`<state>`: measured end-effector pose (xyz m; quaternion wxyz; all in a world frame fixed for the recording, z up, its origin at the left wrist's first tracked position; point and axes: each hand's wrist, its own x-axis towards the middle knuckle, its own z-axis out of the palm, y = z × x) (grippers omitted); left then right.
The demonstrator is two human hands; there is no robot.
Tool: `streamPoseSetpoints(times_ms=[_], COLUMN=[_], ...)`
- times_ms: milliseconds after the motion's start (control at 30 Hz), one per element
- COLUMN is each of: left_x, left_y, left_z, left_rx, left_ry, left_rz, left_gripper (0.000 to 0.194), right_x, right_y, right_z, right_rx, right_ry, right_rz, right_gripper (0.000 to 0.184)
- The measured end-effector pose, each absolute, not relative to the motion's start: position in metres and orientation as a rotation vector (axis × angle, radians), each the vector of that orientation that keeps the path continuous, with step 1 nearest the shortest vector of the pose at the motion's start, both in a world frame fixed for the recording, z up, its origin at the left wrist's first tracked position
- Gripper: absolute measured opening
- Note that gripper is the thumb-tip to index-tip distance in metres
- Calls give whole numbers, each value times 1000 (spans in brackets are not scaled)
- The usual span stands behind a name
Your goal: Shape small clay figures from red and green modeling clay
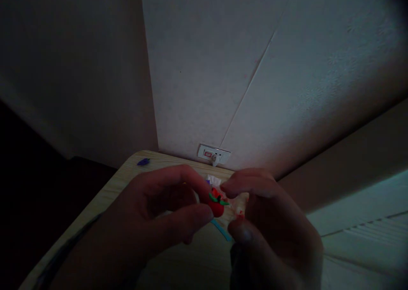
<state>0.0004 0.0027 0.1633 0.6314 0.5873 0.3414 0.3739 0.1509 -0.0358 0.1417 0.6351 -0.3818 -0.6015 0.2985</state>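
Observation:
Between the thumb and index finger of my left hand (172, 201) is a small red clay tomato (217, 209) with thin green leaves and a dark speck on top. My right hand (270, 213) is just right of it, thumb and index finger apart, with a gap between them and the tomato. Small red marks show near the right thumb's tip; whether they are on the finger or on something behind it, I cannot tell. Below the tomato, a light-blue flat strip (222, 230) lies on the wooden table (178, 260). Clear, crumpled-looking plastic behind the fingers is partly hidden.
A small purple piece with a green tip (143, 161) lies near the table's far left corner. Behind my hands is a whitish item (214, 180) with some purple beside it. A wall socket (204, 152) with a white plug (214, 159) sits just above the table's back edge.

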Motion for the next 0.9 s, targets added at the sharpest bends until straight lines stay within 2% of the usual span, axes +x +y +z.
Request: streamPoseSetpoints(times_ms=[500,667,767,833,900], left_x=[5,-30,-67,-89,-103], left_y=[2,12,22,29,40], left_z=[167,170,171,167,159], left_rx=[1378,1488,1494,1418,1491], left_ry=[811,870,1281,1650,1806], left_rz=[857,821,1077,1031,949], left_gripper=[8,15,21,28,33], right_x=[155,154,156,159,161], right_y=[-33,-33,-31,-29,-28], right_z=[140,142,140,139,137], right_rx=[-917,-932,-918,-910,-903], right_ry=[-1421,-1339,-1250,-1232,-1246], right_rz=[675,637,559,517,509], right_gripper=[7,9,11,11,12])
